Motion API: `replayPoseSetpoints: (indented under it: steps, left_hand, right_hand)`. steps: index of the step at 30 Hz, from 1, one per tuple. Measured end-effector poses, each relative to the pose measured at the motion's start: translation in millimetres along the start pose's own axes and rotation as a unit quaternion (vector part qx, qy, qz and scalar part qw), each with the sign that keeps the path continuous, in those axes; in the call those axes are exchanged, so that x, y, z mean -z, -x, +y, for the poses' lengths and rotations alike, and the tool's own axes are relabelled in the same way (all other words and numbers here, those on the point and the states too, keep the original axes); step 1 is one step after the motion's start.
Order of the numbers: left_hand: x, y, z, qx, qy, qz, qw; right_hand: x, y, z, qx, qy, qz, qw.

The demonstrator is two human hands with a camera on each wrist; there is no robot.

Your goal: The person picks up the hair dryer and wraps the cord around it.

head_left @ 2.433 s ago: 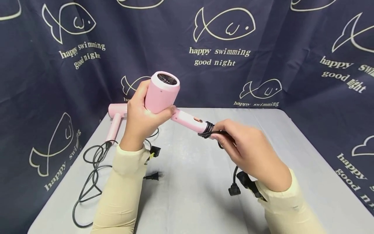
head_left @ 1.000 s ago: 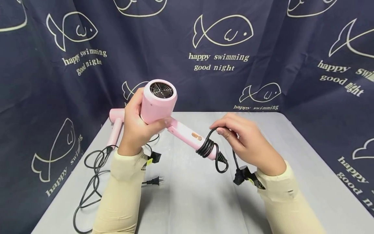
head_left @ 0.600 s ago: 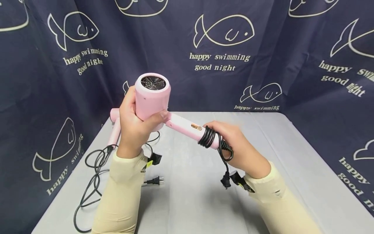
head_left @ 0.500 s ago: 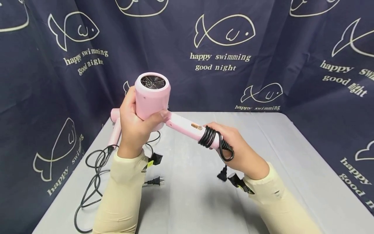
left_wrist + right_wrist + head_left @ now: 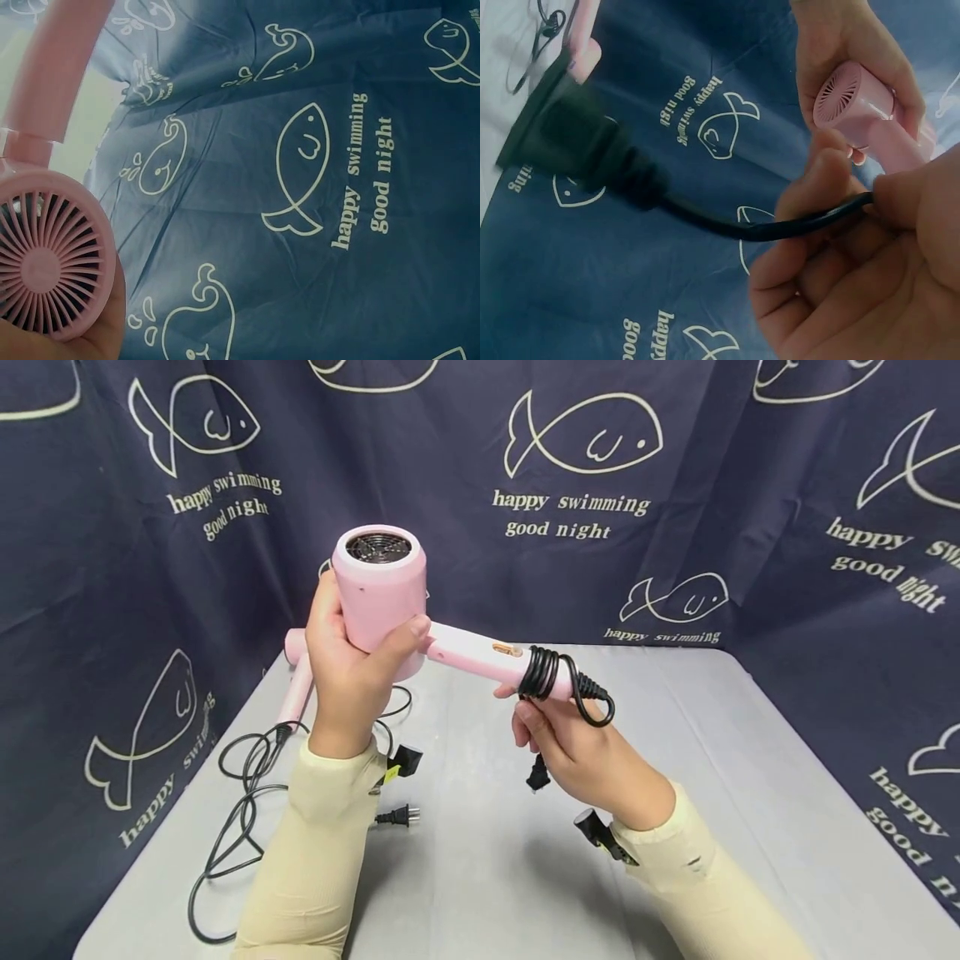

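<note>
A pink hair dryer (image 5: 378, 602) is held up over the table, its grille end facing up and its handle pointing right. My left hand (image 5: 341, 677) grips it round the barrel, thumb near the handle joint; the barrel's slotted pink end shows in the left wrist view. Several turns of black power cord (image 5: 540, 672) wrap the handle's lower end, with a loop at the strain relief. Beneath the handle, my right hand (image 5: 585, 752) pinches the cord's free end between thumb and fingers. The plug (image 5: 577, 135) hangs from that short length.
A second pink hair dryer (image 5: 298, 689) lies at the table's left back, partly hidden by my left hand. Its black cord (image 5: 243, 777) spreads loosely down the left side. Another two-pin plug (image 5: 401, 817) lies beside my left sleeve. A dark fish-print curtain (image 5: 570, 577) surrounds the grey table (image 5: 487, 877).
More cord is wound round the handle. My right hand has gone from above the handle, round behind it, to below. The hair dryer has risen and shifted left, its handle nearer level.
</note>
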State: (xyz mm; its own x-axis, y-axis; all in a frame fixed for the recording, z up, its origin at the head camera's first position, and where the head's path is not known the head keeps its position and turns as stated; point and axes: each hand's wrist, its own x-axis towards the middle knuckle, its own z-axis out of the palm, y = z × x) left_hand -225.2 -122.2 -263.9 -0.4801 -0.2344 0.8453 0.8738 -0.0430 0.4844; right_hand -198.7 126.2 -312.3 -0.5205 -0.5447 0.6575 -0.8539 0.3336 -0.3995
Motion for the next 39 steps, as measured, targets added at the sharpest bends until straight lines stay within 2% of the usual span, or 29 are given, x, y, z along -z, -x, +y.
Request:
replayPoseSetpoints:
  steps: [6, 8, 13, 18, 23, 32, 39]
  left_hand:
    - [1.0, -0.2, -0.5, -0.003, -0.02, 0.022, 0.9996]
    - [0.9, -1.1, -0.9, -0.003, -0.01, 0.03, 0.9995]
    - [-2.3, -2.3, 1.5, 0.005, 0.004, 0.045, 0.999]
    - [-9.7, -1.1, 12.6, 0.01, -0.007, 0.047, 0.9988]
    - [-14.8, 0.2, 19.7, 0.008, -0.036, 0.037, 0.9986]
    - [-15.1, 1.1, 20.4, -0.006, -0.065, 0.033, 0.9973]
    - [-16.7, 3.8, 20.3, 0.021, -0.071, 0.037, 0.9966]
  right_hand:
    - [-1.5, 0.7, -4.6, -0.03, 0.099, -0.053, 0.9932]
    - [-2.7, -0.1, -7.5, -0.044, 0.123, -0.069, 0.989]
    - [-2.5, -0.2, -15.4, -0.065, 0.148, -0.098, 0.982]
    - [-2.2, 2.3, -19.4, -0.072, 0.159, -0.115, 0.978]
    - [-1.7, 5.5, -24.3, -0.058, 0.183, -0.106, 0.9756]
    - [7.0, 9.6, -37.3, -0.005, 0.199, -0.048, 0.9789]
    - [10.6, 13.5, -46.1, 0.011, 0.192, -0.011, 0.9812]
